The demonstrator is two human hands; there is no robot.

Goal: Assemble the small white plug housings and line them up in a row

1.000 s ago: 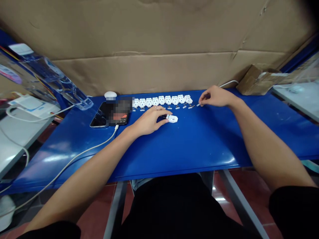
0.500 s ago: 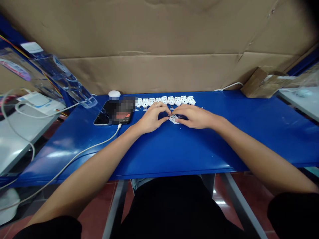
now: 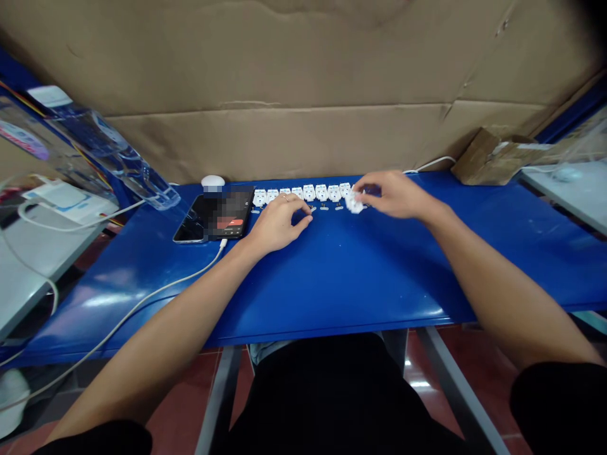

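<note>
Plug [image 3: 355, 202] in R grip [image 3: 396, 194], arm outstretched

Eight white plug pieces [image 3: 303, 193] stand in one row along the far part of the blue table [image 3: 360, 272], and one more white piece [image 3: 355, 203] sits at the row's right end under the fingers of the right hand [image 3: 396, 194], making nine in all. Small metal bits [image 3: 324, 207] lie just in front of the row; about four show, and others may be hidden by the two hands. There is one phone [image 3: 215, 218] with one white cable [image 3: 142, 303], one small white round object [image 3: 213, 182], one cardboard box [image 3: 493, 158], and the left hand [image 3: 277, 224].
</note>
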